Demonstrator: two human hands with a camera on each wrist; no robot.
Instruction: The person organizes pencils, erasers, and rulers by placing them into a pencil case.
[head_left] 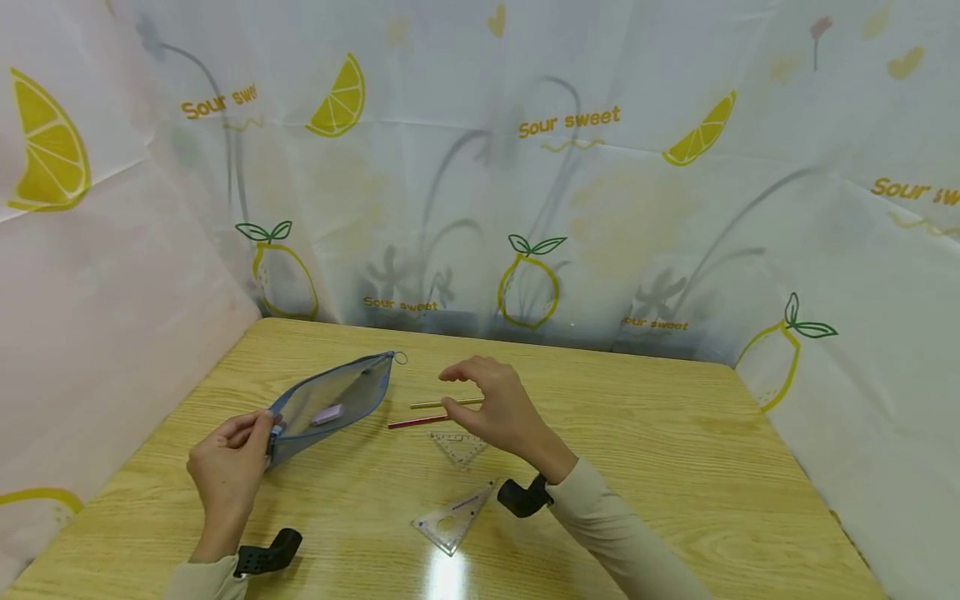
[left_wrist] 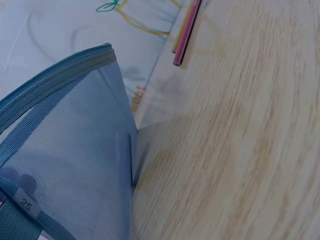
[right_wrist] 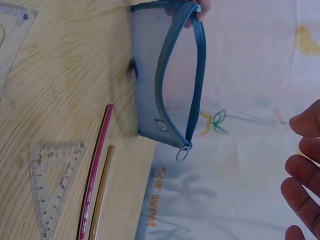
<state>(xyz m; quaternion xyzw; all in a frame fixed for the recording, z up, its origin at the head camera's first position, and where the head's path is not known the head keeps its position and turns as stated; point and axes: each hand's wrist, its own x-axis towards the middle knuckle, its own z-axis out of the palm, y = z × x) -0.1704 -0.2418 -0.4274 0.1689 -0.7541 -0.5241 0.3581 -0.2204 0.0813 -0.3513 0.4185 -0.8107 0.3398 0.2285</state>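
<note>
My left hand [head_left: 228, 467] grips the near end of a blue mesh zip pouch [right_wrist: 148, 75], which stands on the table with its zipped mouth spread apart. Inside lies a small pale purple block [head_left: 327, 415], perhaps an eraser. My right hand [head_left: 495, 408] hovers above the pencils with fingers bent and apart, holding nothing. Below it lie a red pencil [right_wrist: 95, 175] and a gold pencil [right_wrist: 102, 192], side by side. A small clear set square [right_wrist: 55, 180] rests beside them, and a larger clear triangle ruler [head_left: 453, 518] lies nearer me.
The wooden table [head_left: 675, 467] backs onto a white curtain [head_left: 450, 167] printed with lemons, which also hangs along both sides. A black wrist mount [head_left: 270, 552] sits on my left wrist, another mount [head_left: 522, 497] on my right.
</note>
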